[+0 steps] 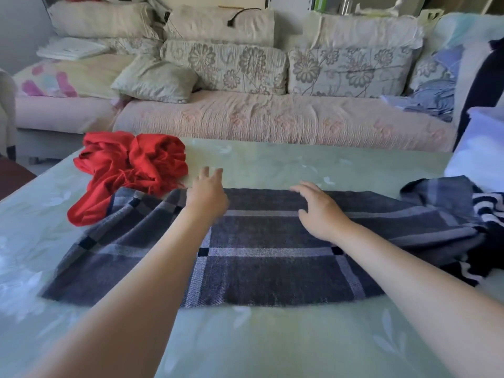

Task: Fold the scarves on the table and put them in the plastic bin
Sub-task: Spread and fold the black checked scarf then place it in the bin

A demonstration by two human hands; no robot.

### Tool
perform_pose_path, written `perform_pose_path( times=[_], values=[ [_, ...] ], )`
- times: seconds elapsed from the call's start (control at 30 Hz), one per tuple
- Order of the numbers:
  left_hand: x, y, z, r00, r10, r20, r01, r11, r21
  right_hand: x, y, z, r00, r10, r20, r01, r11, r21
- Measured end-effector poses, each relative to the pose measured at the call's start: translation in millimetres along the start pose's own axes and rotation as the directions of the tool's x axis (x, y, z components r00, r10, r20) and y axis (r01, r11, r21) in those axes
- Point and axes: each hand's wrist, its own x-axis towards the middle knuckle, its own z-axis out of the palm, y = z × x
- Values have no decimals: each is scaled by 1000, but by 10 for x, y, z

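Observation:
A dark grey plaid scarf (267, 268) lies spread across the green table (272, 342). My left hand (207, 192) reaches over the scarf's far edge with fingers extended, holding nothing. My right hand (317, 207) hovers over the far edge too, fingers loosely spread. A crumpled red scarf (131, 165) sits at the table's far left, its lower part touching the plaid scarf. A navy and white striped scarf (488, 211) lies bunched at the right edge. No plastic bin is in view.
A sofa (245, 115) with floral cushions runs along the far side of the table. A white and pale blue cloth (480, 151) rises at the right. Blue clothing (433, 96) lies on the sofa's right end.

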Motion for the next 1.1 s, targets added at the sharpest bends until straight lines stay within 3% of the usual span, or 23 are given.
perform_pose_path(
  times=[0.1,0.23,0.33,0.47,0.53,0.63,0.73,0.83,0.93,1.0,1.1],
  values=[
    [-176,506,10,970,211,122,-212,977,-2,-339,198,-268,999,34,4,-34,999,9],
    [-581,1206,23,847,441,298,-407,897,-170,-791,521,-635,995,101,-21,-102,990,-100],
    [-930,1603,89,739,523,424,-466,852,-237,-1098,727,-891,984,175,-35,-179,968,-175],
    [-1292,1918,316,655,579,486,-584,796,-160,-1423,1034,-1100,973,232,5,-225,945,-238],
    [-1353,1996,408,643,611,462,-655,751,-83,-1543,1187,-1143,983,181,18,-167,936,-309],
    [-1352,2069,421,679,614,402,-650,758,-59,-1607,1390,-1146,995,98,19,-79,893,-442],
    [-1341,2091,405,765,548,338,-562,825,-66,-1582,1500,-1125,995,55,-87,-90,872,-480],
    [-1295,2049,369,814,456,360,-423,890,-170,-1507,1462,-1105,971,7,-237,-101,916,-389],
    [-1293,2037,312,797,421,432,-307,900,-310,-1443,1333,-1172,932,-75,-356,-59,934,-351],
    [-1313,2041,261,775,450,443,-327,886,-329,-1459,1276,-1232,943,-106,-315,-20,928,-373],
    [-1275,2023,183,704,484,520,-440,872,-215,-1575,1317,-1327,978,-94,-188,23,936,-351]
  ],
)
